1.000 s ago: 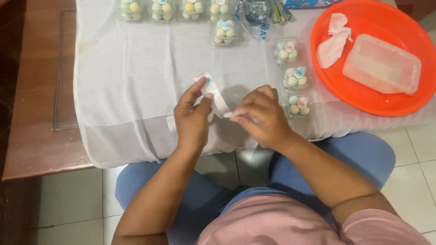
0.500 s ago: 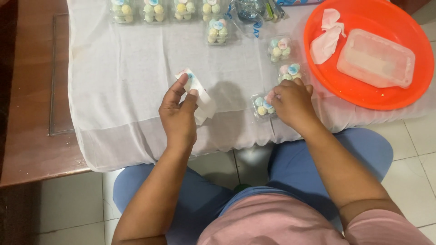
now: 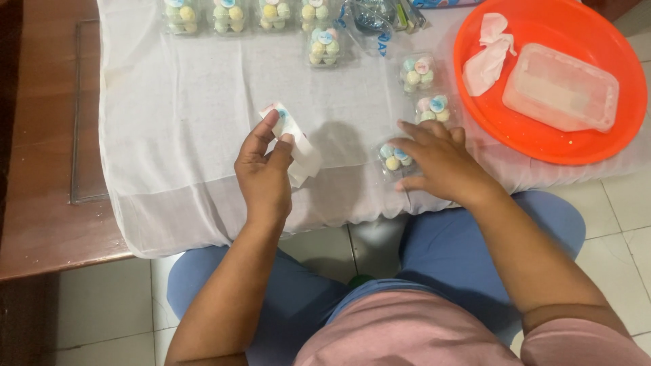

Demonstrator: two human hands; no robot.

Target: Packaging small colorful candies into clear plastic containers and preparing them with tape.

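Head view: left hand [image 3: 266, 173] pinches a small white sticker sheet [image 3: 293, 144] betw. thumb and forefinger, fingers clamped on its upper end; sheet's long axis runs diagonally, top-left to bottom-right, and it's held just above the white cloth [image 3: 183, 122]. Right hand [image 3: 437, 159] lies flat, fingers spread apart, tips touching a small clear pack of pastel balls [image 3: 393, 157] that sits just left of them, so right hand is the nearer one; left is well apart from it. Outward: 2 more packs [image 3: 426, 88] stand in a line above the right hand, approx. 5 more along the far edge [image 3: 271, 13], the topmost cropped. Right of that, 1 orange round tray [image 3: 475, 102] holds 1 clear lidded box [image 3: 559, 88] and 1 crumpled pink tissue [image 3: 489, 54].
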